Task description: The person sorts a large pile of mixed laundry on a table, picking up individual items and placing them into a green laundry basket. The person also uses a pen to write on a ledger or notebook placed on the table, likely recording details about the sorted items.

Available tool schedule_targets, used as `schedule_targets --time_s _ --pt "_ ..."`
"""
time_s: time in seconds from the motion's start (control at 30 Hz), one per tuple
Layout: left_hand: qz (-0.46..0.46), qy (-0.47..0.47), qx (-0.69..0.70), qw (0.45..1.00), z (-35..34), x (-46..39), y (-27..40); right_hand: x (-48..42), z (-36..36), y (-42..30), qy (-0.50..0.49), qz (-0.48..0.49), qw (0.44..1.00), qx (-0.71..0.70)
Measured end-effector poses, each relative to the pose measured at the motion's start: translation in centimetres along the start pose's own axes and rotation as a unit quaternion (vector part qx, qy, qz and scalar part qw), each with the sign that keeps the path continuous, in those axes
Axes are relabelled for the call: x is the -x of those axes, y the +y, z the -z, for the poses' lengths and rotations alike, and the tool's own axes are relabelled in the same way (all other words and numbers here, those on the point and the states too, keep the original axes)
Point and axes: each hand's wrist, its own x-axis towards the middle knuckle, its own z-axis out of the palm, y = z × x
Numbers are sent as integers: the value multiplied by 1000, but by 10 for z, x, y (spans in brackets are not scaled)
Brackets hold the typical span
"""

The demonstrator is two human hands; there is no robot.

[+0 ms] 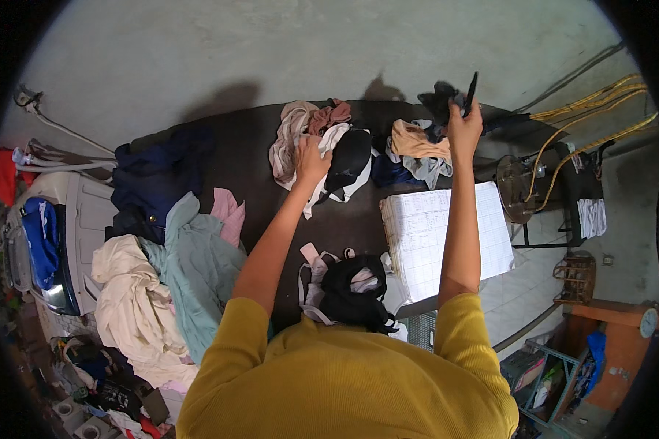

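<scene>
My left hand (312, 162) is on a pile of garments, with its fingers against a white cloth (338, 134); whether it pinches the cloth is not clear. A beige garment (291, 142), a reddish-brown cloth (332, 113) and a black cup-shaped garment (351, 158) lie around it. Raised above the far right of the dark table (252, 137), my right hand (465, 129) grips a small dark cloth (442, 101), slightly blurred, with a narrow black part sticking up. Beneath it sits a smaller heap with a peach-coloured cloth (414, 138) and grey and navy pieces.
An open ledger (423, 236) with handwriting lies under my right forearm. Black straps and fabric (351, 291) are near my body. Navy (154, 170), green (197, 274) and cream (137, 302) garments cover the left. Yellow-striped cords (587, 101) hang at right; a wall (307, 49) stands behind.
</scene>
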Motion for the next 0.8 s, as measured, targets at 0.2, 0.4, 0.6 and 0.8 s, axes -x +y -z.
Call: schedule_targets --time_s 0.2,0.4,0.6,0.8 --pt "85 -33 17 996 -10 15 -31 47 -24 92 -197 20 974 111" --pt "88 -71 234 966 41 -11 -59 103 -79 47 -300 -92 949 8" --pt "134 -165 683 698 161 -20 53 136 -84 -62 -420 -179 848 -270" --pt "47 -224 724 651 205 -5 112 143 -52 -137 -397 -157 843 -326"
